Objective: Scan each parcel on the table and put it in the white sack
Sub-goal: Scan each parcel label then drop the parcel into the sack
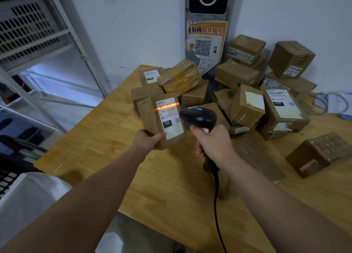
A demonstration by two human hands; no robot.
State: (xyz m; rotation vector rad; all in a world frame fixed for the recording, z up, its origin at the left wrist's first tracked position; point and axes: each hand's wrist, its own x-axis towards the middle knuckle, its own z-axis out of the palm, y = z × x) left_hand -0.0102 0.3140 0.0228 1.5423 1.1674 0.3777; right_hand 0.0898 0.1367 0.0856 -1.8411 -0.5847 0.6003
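A: Big heap of boxes (245, 75) on the surface (106, 151), beyond the left grip (150, 138); the white sack (28, 195) sits below it, to the left.

B: That grip's curled round the parcel (150, 117), held up off the surface. The right grip (213, 144), just beside, is wrapped round the scanner (200, 116).

A: Red beam (158, 108) crosses the barcode (169, 105) (good). I'd hold both steady, label (172, 129) facing square.

B: It reads "102-102 C01", then "102".
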